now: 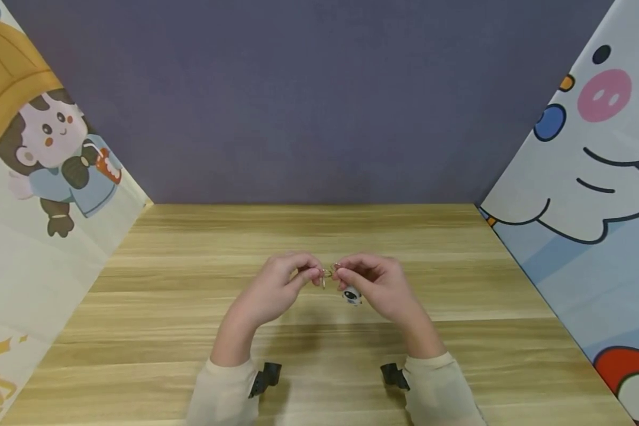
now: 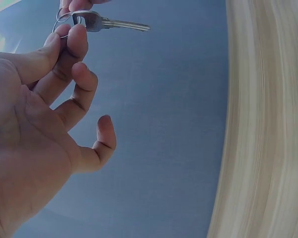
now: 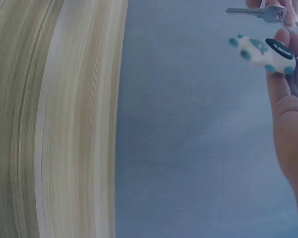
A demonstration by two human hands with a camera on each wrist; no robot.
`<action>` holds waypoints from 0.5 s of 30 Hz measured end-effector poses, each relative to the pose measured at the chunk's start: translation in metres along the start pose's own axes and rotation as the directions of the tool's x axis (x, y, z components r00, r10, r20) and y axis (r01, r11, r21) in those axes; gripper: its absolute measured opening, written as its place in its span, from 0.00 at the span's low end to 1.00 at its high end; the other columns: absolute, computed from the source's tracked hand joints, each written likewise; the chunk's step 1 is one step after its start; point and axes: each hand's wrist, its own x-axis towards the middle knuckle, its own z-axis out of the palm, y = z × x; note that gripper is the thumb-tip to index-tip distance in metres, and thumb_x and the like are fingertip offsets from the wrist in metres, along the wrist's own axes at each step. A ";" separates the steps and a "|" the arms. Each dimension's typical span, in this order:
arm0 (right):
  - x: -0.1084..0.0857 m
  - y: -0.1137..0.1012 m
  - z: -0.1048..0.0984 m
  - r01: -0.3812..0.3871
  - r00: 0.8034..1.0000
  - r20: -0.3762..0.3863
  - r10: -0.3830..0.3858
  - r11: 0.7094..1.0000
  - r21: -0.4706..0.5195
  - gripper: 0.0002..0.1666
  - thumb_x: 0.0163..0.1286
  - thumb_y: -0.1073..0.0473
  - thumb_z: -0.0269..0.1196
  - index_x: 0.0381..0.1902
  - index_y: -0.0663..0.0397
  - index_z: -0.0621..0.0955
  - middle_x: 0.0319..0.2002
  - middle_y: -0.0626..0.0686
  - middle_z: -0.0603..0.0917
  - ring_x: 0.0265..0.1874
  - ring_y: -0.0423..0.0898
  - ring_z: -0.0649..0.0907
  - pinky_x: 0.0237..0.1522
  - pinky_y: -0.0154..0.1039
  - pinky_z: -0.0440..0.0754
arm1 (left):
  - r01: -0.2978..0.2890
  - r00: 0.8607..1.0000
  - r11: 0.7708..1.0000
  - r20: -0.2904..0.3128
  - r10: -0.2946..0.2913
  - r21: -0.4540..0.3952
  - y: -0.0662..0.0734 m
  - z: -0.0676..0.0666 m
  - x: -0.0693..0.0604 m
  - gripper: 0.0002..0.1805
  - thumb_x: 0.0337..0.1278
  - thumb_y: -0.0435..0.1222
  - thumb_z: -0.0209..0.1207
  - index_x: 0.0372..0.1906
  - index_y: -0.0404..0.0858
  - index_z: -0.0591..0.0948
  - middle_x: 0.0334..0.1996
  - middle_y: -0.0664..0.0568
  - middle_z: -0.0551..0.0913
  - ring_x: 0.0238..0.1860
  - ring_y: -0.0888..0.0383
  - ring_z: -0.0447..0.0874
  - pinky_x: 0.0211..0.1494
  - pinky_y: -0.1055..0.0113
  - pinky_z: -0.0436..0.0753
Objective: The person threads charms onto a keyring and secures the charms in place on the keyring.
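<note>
Both hands meet above the wooden table. The left hand point(image 1: 278, 288) pinches a thin metal ring point(image 2: 61, 29) between thumb and index finger, its other fingers loosely curled. From the ring a metal key point(image 2: 92, 21) sticks out, its blade pointing away from the palm; in the head view the key point(image 1: 323, 280) hangs beside the left fingertips. The right hand point(image 1: 386, 288) pinches small metal links point(image 1: 334, 269) close by. A white figure with dark patches point(image 1: 352, 295) hangs below the right fingers; in the right wrist view this figure point(image 3: 263, 53) lies against them.
The wooden table point(image 1: 165, 284) spreads under both hands. A dark blue-grey panel point(image 1: 309, 100) stands at the back, with cartoon-printed panels on the left point(image 1: 37, 248) and right point(image 1: 559, 266). Black wrist mounts point(image 1: 266, 378) sit by the cream sleeves point(image 1: 226, 393).
</note>
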 end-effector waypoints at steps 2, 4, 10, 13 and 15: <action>0.000 0.000 0.000 0.039 0.999 0.020 -0.039 0.998 -0.041 0.05 0.75 0.70 0.66 0.45 0.65 0.88 0.35 0.62 0.91 0.30 0.42 0.90 0.34 0.38 0.90 | 0.000 1.000 1.000 0.007 0.000 -0.007 0.000 0.000 0.000 0.08 0.80 0.35 0.57 0.43 0.44 0.87 0.39 0.56 0.89 0.43 0.62 0.84 0.53 0.60 0.84; 0.000 0.001 0.000 0.079 0.996 0.040 -0.076 0.994 -0.076 0.05 0.74 0.70 0.67 0.44 0.63 0.89 0.32 0.60 0.91 0.28 0.44 0.90 0.32 0.39 0.90 | 0.000 1.000 1.000 0.015 0.000 -0.012 0.000 0.000 0.000 0.09 0.80 0.35 0.57 0.44 0.43 0.87 0.39 0.54 0.89 0.43 0.62 0.85 0.53 0.60 0.84; 0.001 0.004 0.001 0.146 0.988 0.075 -0.138 0.984 -0.105 0.05 0.74 0.71 0.67 0.42 0.61 0.89 0.28 0.57 0.89 0.24 0.47 0.87 0.26 0.38 0.86 | 0.005 0.999 1.000 0.032 -0.005 -0.010 0.000 -0.001 0.001 0.09 0.80 0.36 0.57 0.44 0.43 0.88 0.39 0.56 0.89 0.44 0.62 0.86 0.55 0.59 0.84; 0.000 0.005 0.002 0.153 0.987 0.073 -0.146 0.983 -0.099 0.05 0.74 0.71 0.66 0.42 0.61 0.89 0.29 0.56 0.89 0.23 0.49 0.87 0.26 0.38 0.86 | 0.021 0.999 0.999 0.045 -0.019 -0.034 0.000 -0.001 0.001 0.10 0.80 0.35 0.57 0.46 0.42 0.88 0.40 0.55 0.90 0.46 0.61 0.87 0.57 0.57 0.84; 0.000 0.006 0.002 0.155 0.987 0.064 -0.149 0.983 -0.098 0.06 0.73 0.72 0.66 0.42 0.61 0.89 0.29 0.56 0.89 0.24 0.50 0.87 0.27 0.38 0.87 | 0.028 0.998 0.998 0.051 -0.025 -0.050 0.000 0.000 0.001 0.10 0.81 0.34 0.56 0.47 0.42 0.88 0.40 0.53 0.91 0.48 0.61 0.87 0.59 0.55 0.84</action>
